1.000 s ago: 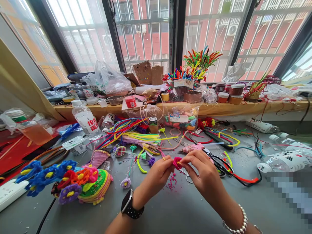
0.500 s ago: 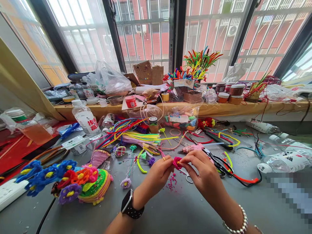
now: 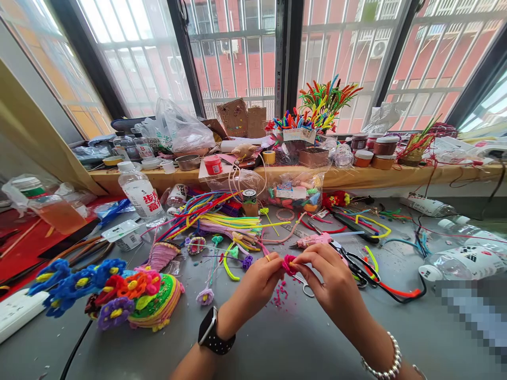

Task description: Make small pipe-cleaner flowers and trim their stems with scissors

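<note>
Both my hands meet over the grey table [image 3: 285,338] and pinch a small pink pipe-cleaner flower [image 3: 289,264] with a yellow centre. My left hand [image 3: 257,282], with a black watch on its wrist, grips the flower from the left, fingers curled. My right hand [image 3: 328,279], with a bead bracelet, pinches it from the right. Pink fluff scraps [image 3: 280,295] lie on the table just under the flower. Small scissors [image 3: 304,285] lie partly hidden below my right hand.
A pile of coloured pipe cleaners [image 3: 214,216] lies behind the hands. A pink glue gun [image 3: 312,240] and black scissors [image 3: 356,266] lie at the right. Finished pipe-cleaner flowers on a woven piece [image 3: 119,298] sit at the left. Water bottles [image 3: 140,194] and a cluttered sill [image 3: 301,148] stand behind.
</note>
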The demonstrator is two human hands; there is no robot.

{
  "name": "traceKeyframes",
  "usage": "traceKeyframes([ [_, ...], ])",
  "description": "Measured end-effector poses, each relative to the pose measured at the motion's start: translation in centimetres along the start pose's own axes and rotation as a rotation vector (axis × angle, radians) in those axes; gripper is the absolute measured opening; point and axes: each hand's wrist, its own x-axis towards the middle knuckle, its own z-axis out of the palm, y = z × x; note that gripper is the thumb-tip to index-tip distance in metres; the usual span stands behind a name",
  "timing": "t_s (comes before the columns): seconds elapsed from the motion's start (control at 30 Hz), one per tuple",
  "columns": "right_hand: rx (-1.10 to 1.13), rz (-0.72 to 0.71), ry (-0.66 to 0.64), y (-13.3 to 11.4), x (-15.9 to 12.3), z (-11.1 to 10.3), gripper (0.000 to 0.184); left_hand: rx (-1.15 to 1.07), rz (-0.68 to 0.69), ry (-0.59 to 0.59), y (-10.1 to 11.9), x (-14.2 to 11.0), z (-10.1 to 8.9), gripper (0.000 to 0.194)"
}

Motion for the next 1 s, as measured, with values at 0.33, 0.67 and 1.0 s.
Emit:
traceKeyframes([
  [0.33,0.011,-0.006,0.006,-0.22,0.04,-0.05,0.010,-0.030,0.006,0.012,-0.14,-0.09,0.13,0.024],
  [0.67,0.001,-0.009,0.018,-0.34,0.10,0.00,0.010,-0.031,0.012,0.011,-0.09,-0.12,0.10,0.024],
  [1.0,-0.015,0.002,-0.005,-0.30,0.04,-0.02,0.011,-0.026,0.008,0.012,0.01,-0.08,0.03,0.025],
])
